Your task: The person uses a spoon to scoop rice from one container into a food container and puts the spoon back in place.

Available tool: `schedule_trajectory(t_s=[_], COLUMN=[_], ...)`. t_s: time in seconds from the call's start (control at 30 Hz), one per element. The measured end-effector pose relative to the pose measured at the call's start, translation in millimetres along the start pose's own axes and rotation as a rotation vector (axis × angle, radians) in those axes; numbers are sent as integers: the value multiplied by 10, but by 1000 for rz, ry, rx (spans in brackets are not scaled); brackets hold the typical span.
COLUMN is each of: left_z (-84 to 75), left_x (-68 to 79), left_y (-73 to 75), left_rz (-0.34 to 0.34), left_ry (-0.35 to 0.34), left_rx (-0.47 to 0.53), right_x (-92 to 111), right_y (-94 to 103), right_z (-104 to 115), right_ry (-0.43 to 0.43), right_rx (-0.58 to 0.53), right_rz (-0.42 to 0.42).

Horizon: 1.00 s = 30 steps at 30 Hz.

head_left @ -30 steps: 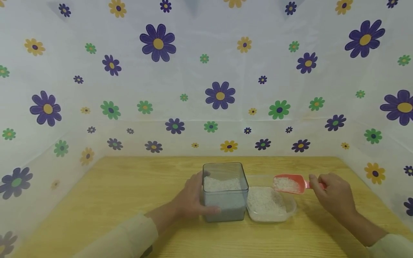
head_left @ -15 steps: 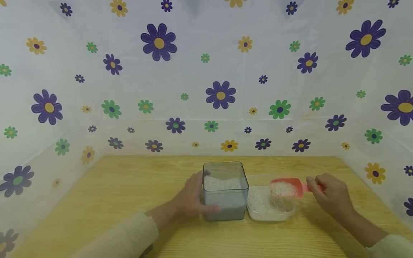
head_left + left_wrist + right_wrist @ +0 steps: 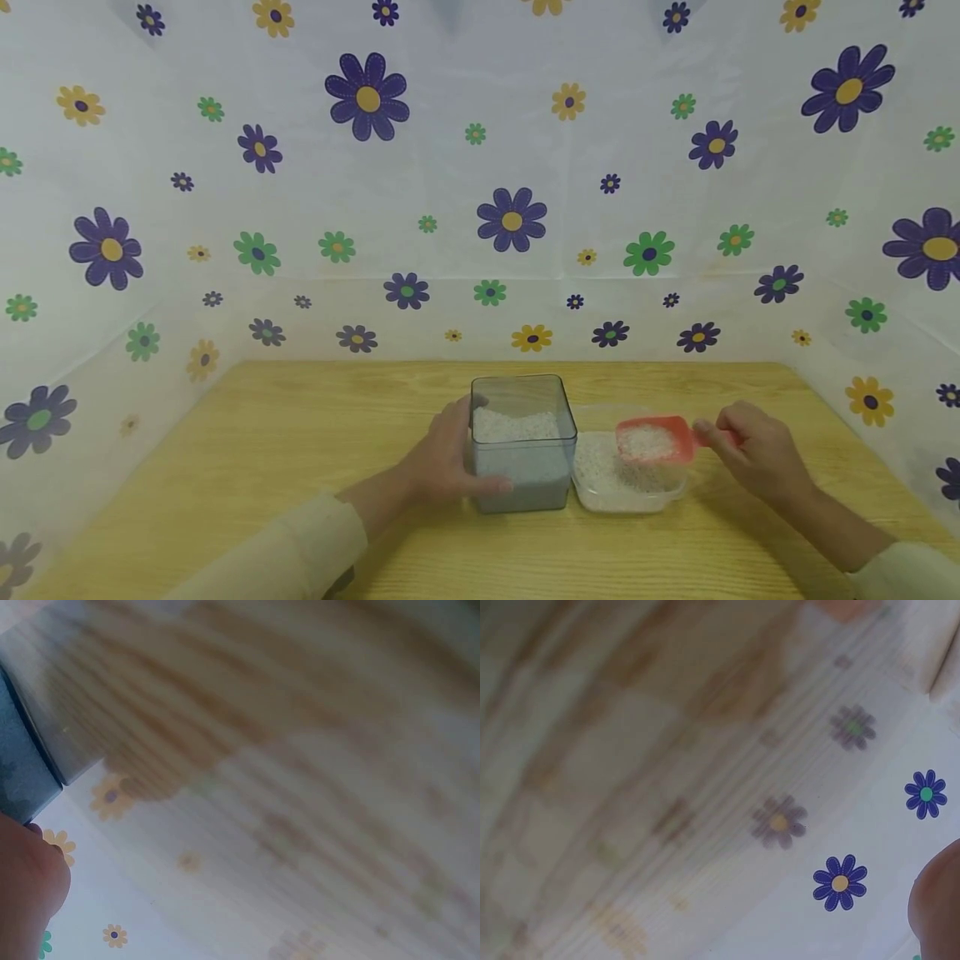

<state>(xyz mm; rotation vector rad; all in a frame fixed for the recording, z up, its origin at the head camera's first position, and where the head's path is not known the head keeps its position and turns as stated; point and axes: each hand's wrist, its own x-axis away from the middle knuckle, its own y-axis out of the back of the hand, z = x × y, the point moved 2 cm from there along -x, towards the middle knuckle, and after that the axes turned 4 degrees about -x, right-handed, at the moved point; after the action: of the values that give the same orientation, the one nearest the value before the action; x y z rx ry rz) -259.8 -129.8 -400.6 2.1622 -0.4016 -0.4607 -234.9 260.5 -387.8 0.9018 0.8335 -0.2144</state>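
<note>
My left hand (image 3: pixel 444 467) holds a square, see-through grey container (image 3: pixel 525 483) by its left side, thumb across the front, other fingers partly hidden behind. White grains that look like rice (image 3: pixel 517 426) fill it partway. Against its right stands a low clear plastic tub (image 3: pixel 626 503) with more of the same grains. In my right hand (image 3: pixel 765 454) is the handle of a red scoop (image 3: pixel 684 437), loaded with grains and held above the tub's right part. The left wrist view catches a corner of the container (image 3: pixel 26 761) at its left edge.
Both containers stand on a light wood-grain table (image 3: pixel 315 433). A white sheet with printed flowers (image 3: pixel 450 175) closes off the back and both sides.
My right hand has brought the loaded scoop leftward and slightly lower, over the tub. The left hand and both containers have stayed in place.
</note>
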Motion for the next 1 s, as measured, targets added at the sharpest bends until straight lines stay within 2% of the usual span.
schedule_trajectory(t_s=[0.43, 0.8, 1.0], left_z=[-16, -13, -6], left_x=[5, 4, -1], left_y=[14, 0, -8], left_rz=[4, -7, -3], left_ry=[-10, -23, -7], left_rx=[2, 22, 18], right_x=[15, 16, 24], right_y=[-21, -21, -17], right_z=[13, 8, 7], right_ry=[-14, 33, 54], right_rx=[-29, -51, -90], right_rz=[112, 93, 86])
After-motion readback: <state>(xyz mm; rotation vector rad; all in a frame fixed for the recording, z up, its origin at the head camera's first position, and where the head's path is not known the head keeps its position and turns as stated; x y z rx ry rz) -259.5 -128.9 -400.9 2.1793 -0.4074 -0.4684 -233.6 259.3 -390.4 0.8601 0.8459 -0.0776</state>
